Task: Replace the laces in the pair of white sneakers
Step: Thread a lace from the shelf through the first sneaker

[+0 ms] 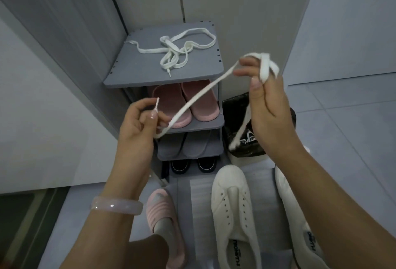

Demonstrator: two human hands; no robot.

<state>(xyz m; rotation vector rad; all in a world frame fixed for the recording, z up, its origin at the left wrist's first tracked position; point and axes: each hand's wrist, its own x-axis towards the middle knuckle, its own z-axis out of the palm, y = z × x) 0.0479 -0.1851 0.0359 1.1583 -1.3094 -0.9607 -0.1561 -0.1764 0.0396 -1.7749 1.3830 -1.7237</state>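
Lace [199,95], white, flat-woven, one item, held in the air between both hands above the shoe rack [162,73]. My left hand [137,123] pinches it just below the stiff tip, which stands up clear of the fingers [152,116]. My right hand [265,97] has its fingers curled round a bunch of loops near the other end, and a tail hangs down from it in front of the black bag [235,106].

Handling, as I judge it: very light, limp, no shape of its own, likely to twist and tangle. The tip is the only rigid part, so that is the place to hold for threading; the slack wants keeping gathered in the other hand, as it is.

Sneakers, white, pair, on the floor below. The nearer sneaker [233,211] shows bare eyelets and an exposed tongue, no lace in it. The second sneaker [300,221] is largely hidden behind my right forearm; I cannot tell whether it is laced.

Containers and contents:
- Rack, top shelf: one loose lace [177,52], off-white, lying in a tangle.
- Second shelf: pink slippers [186,103], one pair.
- Third shelf: grey slippers [188,146].
- Bottom: dark shoes [192,164], toes only showing.
- Black bag, just beside the rack: contents not visible.

Pink slide sandal [162,215] on my foot, left of the sneakers.
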